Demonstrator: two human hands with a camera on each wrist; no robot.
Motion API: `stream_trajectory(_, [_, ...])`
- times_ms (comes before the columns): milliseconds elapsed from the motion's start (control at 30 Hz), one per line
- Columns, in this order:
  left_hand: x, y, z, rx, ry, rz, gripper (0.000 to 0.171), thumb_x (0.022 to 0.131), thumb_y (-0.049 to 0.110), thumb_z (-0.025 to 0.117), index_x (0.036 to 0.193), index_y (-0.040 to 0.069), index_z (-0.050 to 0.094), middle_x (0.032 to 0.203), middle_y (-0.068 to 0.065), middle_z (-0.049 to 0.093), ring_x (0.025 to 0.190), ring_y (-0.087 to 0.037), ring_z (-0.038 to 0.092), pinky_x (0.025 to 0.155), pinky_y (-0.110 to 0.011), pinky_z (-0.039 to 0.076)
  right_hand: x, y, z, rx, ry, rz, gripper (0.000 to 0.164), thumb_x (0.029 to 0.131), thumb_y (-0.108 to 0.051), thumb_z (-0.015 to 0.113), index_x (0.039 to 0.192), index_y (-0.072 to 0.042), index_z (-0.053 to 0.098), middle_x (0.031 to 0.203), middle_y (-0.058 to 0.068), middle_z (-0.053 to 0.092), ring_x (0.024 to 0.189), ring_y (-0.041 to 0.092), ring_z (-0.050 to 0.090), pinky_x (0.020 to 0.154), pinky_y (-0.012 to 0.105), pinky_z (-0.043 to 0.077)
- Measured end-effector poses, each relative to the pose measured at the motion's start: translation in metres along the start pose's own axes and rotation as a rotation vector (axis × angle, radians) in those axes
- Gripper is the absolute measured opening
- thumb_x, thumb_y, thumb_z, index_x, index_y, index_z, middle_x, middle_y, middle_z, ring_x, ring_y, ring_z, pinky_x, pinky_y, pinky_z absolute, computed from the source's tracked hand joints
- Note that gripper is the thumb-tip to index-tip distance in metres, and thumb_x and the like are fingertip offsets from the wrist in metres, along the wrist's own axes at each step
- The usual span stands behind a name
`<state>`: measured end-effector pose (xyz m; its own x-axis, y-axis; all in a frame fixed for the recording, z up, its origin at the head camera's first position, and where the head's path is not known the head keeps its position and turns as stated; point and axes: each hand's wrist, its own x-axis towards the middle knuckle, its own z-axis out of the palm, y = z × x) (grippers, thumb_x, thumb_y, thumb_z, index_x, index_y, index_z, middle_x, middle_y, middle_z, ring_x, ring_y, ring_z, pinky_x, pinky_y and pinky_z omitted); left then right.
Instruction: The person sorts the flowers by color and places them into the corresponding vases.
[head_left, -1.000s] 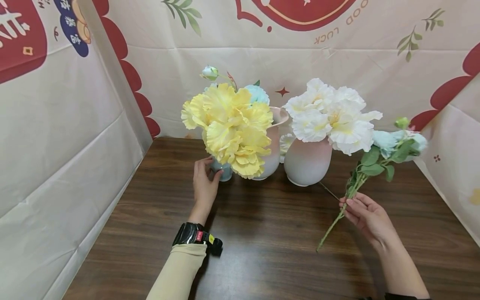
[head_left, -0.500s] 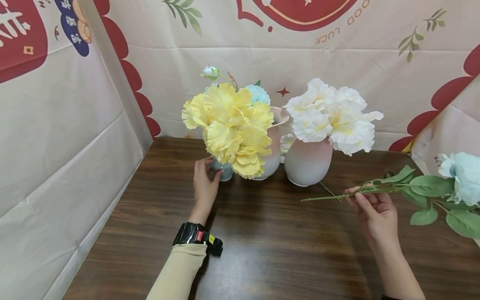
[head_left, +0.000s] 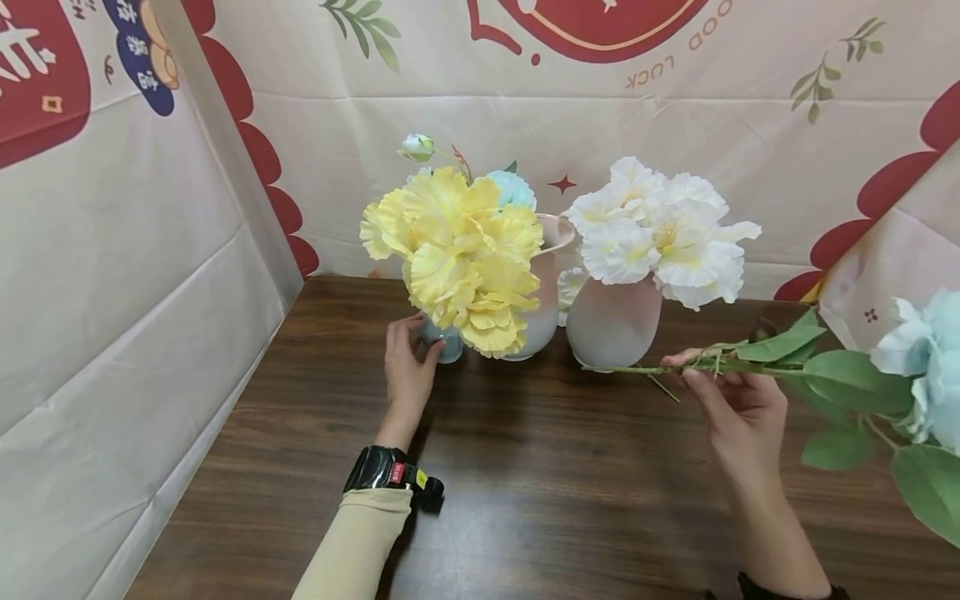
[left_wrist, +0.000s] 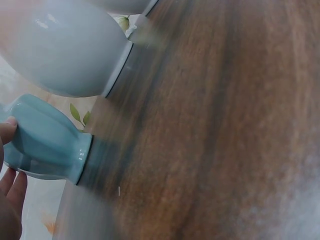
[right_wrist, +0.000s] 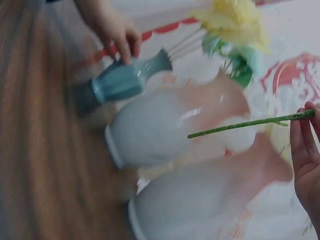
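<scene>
My left hand grips a small light-blue vase, thumb on one side and fingers on the other. The vase stands on the table with yellow flowers above it. With thumb and fingertips, my right hand pinches the green stem of an artificial light-blue flower. This flower lies nearly level in the air, bloom to the right and partly out of frame, large leaves beside it. Its bare stem end overlaps the base of the right pink-and-white vase in the head view.
Another pink-and-white vase with a flared mouth stands between the blue vase and the right one. White flowers rise above the right vase. A thin stem lies on the dark wooden table. Printed cloth hangs behind.
My right hand has swung the light-blue flower from upright to nearly level, bloom now to the right, then shifted slightly left and brought the stem end to the left. My left hand stays in place.
</scene>
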<state>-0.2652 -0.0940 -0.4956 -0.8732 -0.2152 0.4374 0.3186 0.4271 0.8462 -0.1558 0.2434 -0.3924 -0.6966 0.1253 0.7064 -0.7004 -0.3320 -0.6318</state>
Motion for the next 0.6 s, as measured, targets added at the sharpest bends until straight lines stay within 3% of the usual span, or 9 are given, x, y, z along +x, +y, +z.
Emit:
stream_trajectory(200, [0.000,-0.001,-0.001,-0.010,-0.001,-0.008,0.039,0.090,0.012,0.073,0.122,0.001,0.054,0.136,-0.013,0.050,0.132,-0.030,0.052,0.109,-0.045,0.052,0.022,-0.004,0.036,-0.043,0.038,-0.068,0.013,0.089,0.023,0.053,0.101,0.023,0.059,0.095,0.020,0.075,0.094,0.026,0.073,0.088,0.028,0.061])
stream_trajectory(467, [0.000,-0.001,-0.001,-0.018,0.000,-0.002,0.038,0.091,0.012,0.072,0.122,0.000,0.054,0.136,-0.013,0.050,0.132,-0.030,0.052,0.109,-0.046,0.052,0.053,-0.004,0.078,0.028,0.049,-0.128,0.019,0.088,0.020,0.058,0.107,0.021,0.059,0.094,0.020,0.075,0.093,0.027,0.073,0.090,0.033,0.062])
stream_trajectory(600, [0.000,-0.001,0.000,-0.018,0.001,-0.007,0.038,0.091,0.012,0.073,0.122,0.000,0.054,0.136,-0.013,0.050,0.132,-0.029,0.052,0.109,-0.044,0.052,0.068,-0.001,0.092,-0.001,0.066,-0.168,0.018,0.088,0.015,0.064,0.105,0.018,0.061,0.090,0.018,0.075,0.089,0.027,0.072,0.086,0.032,0.062])
